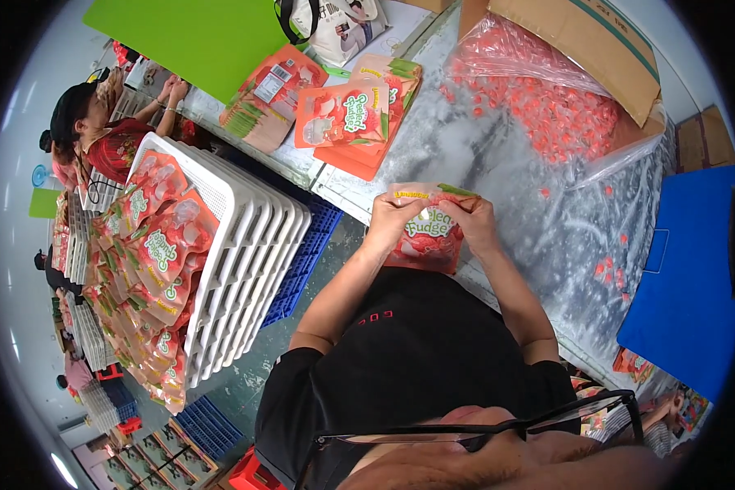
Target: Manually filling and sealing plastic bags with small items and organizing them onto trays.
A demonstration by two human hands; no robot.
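Observation:
A red and peach candy pouch is held upright at the table's near edge, close to my body. My left hand pinches its upper left part. With thumb and fingers closed, my right hand grips the upper right part. Whether the pouch's top is parted cannot be made out. Just beyond my hands lies a stack of similar pouches, fanned unevenly. To its left is another pile of pouches, the top one turned back side up.
An open cardboard box lined with clear plastic spills red wrapped candies onto the metal table. Stacked white crates hold pouches at left. A blue panel stands right, a green board far left. A person works beyond the crates.

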